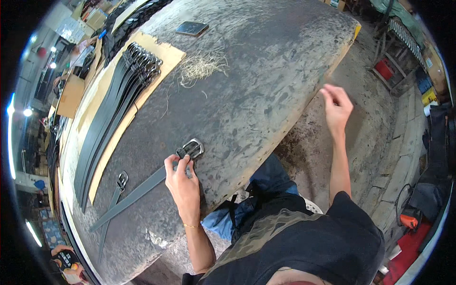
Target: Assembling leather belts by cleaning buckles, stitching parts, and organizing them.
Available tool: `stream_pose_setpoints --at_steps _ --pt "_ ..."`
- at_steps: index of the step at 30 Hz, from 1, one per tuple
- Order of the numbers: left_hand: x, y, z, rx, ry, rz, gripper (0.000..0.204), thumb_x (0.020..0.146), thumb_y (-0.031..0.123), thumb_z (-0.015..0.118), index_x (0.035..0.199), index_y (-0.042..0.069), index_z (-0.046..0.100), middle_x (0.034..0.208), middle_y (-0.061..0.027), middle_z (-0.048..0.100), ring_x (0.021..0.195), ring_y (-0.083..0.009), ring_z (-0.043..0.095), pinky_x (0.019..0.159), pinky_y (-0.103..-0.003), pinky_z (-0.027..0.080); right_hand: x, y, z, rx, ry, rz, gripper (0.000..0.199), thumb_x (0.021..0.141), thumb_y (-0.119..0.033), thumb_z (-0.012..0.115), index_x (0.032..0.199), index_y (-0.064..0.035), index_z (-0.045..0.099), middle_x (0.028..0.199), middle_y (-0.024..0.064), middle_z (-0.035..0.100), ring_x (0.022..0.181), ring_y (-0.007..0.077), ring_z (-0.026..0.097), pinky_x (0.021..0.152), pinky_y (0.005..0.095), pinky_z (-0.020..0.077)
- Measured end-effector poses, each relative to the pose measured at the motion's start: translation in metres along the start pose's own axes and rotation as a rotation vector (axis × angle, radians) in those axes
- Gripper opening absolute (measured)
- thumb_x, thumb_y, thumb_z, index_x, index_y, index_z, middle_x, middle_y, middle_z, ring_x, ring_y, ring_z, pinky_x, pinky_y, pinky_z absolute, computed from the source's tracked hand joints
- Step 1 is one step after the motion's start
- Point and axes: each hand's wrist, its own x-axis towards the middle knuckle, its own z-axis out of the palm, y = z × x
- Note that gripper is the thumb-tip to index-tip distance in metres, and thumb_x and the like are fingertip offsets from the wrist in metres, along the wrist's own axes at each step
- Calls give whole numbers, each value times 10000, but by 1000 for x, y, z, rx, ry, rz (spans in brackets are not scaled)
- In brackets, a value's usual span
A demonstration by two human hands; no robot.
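- A dark belt strap (137,192) is pinned at its buckle end by the left hand (183,187), fingers (176,166) closed narrowly on the strap just below the metal buckle (192,148), centre of the frame.
- The right hand (338,108) is held in the air past the tabletop edge, right of centre, fingers loosely together and holding nothing.
- For a clean job, the strap is best kept flat and the buckle steadied squarely.
- A second buckled strap (116,192) lies just beside it, lower left.
- A stack of finished belts (118,102) rests on cardboard (166,57), upper left.
- The tabletop (266,71) is worn, mottled grey; loose fibres (202,66) and a phone (191,28) lie near the top.
- A cluttered workshop floor is seen at right.
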Motion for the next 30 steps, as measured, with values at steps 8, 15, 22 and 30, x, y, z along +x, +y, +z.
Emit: stream_pose_setpoints --at_steps 8,15,22,30 --pt "-14 -22 3 -85 126 12 81 844 8 654 922 26 641 1021 -169 609 932 -379 623 793 -416 506 -10 -15 16 -307 -428 -342 27 866 18 680 875 -6 690 879 80 681 749 131 621 674 256 497" --pt "-21 -27 1 -247 171 -24 145 791 66 745 819 0 619 942 -138 625 781 -328 643 694 -369 514 -6 -24 6 10 -11 -54 144 878 -62 737 977 24 676 847 53 664 654 68 531 567 204 427" --pt "3 -21 2 -96 87 -45 151 815 132 742 879 16 670 930 -138 632 795 -338 656 670 -394 529 -21 -47 48 266 -148 -45 145 876 -55 736 984 11 666 800 25 619 597 64 471 527 196 371" --pt "4 -19 -5 164 98 -105 63 824 79 659 834 17 655 896 -148 557 773 -338 621 662 -431 522 -62 -96 121 467 -395 100 131 879 -42 723 974 0 642 799 19 608 598 57 477 513 205 355"
